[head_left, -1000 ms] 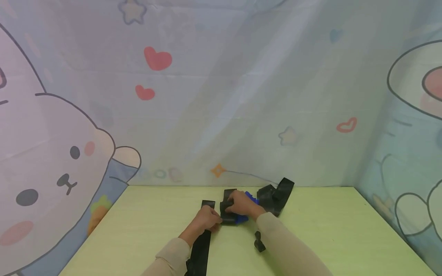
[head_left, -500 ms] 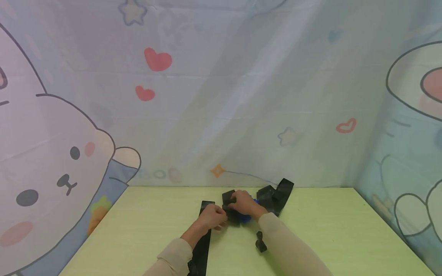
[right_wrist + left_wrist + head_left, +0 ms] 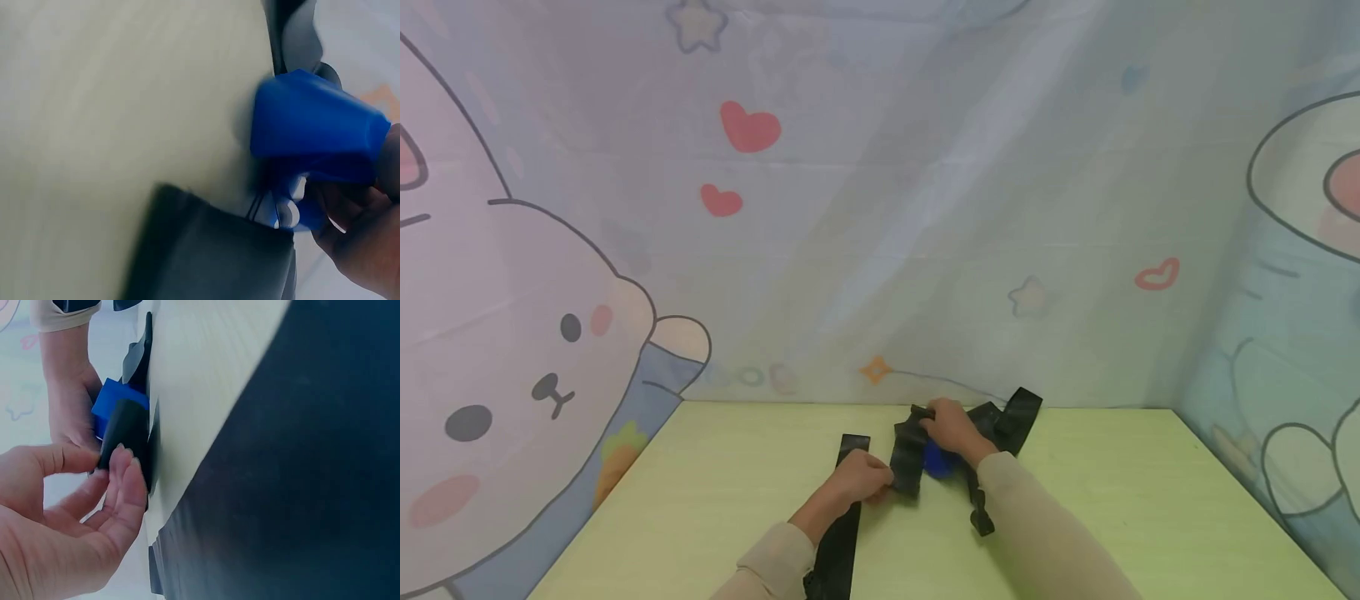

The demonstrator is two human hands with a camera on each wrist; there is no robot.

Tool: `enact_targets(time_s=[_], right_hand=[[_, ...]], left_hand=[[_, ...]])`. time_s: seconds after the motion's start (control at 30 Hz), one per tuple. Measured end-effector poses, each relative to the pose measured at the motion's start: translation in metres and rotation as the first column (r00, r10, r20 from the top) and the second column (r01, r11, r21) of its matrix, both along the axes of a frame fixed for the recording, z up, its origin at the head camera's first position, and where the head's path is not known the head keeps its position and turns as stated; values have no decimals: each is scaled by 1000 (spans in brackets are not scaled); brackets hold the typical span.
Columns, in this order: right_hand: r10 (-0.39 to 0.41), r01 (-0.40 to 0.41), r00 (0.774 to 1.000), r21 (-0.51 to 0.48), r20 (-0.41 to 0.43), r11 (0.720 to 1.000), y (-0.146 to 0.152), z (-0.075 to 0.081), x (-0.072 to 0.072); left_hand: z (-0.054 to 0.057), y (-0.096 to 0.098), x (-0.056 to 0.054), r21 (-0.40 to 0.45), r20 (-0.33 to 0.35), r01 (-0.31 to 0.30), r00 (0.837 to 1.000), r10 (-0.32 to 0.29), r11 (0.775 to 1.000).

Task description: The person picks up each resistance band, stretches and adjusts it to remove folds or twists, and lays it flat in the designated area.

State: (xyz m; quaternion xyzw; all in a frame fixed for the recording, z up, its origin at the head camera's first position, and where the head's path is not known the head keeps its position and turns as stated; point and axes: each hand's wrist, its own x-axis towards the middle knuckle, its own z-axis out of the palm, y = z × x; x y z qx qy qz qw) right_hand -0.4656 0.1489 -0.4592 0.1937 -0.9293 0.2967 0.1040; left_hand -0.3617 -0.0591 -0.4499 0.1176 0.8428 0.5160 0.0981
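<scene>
At the middle of the table, my right hand [image 3: 955,429] grips a blue plastic piece [image 3: 312,125] with a wide black strip beside it. Fingers curl under the blue part in the right wrist view. My left hand [image 3: 859,477] pinches the near edge of this black strip [image 3: 907,467] between thumb and fingertips; in the left wrist view the strip [image 3: 127,425] curves in front of the blue piece [image 3: 115,400]. A small black knobbed end [image 3: 982,522] lies by the right sleeve.
A long flat black strip [image 3: 837,546] runs under the left forearm towards the near edge. Behind the right hand lies a folded black strip [image 3: 1021,417]. The pale yellow table [image 3: 1075,500] meets a printed cloth backdrop [image 3: 925,208].
The right hand has shifted slightly right and back, and the black strip has turned to run front to back. The knobbed end has moved right. Left fingers have come to the strip's edge.
</scene>
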Motion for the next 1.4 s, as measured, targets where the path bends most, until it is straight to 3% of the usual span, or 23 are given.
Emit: enact_targets(time_s=[0.27,0.67,0.93,1.2,1.4], right_hand=[[-91,91,996,-107,4,990,7,13,-6],[-71,99,993,-330,96,939,3,24,-6],[-94,102,995,-275,41,956,1,18,-8],[-95,125,990,-321,106,939,0,23,-3],[-108,165,980,-375,169,912,-1,25,-1]], left_hand=[[1,-7,8,-9,20,81,997,-81,997],[1,-12,9,-32,-14,79,997,-80,996],[-2,-10,7,-37,-56,35,998,-37,999],[-3,-10,6,-26,-109,22,994,-24,999],[-1,-12,6,-6,-88,-6,996,6,1000]])
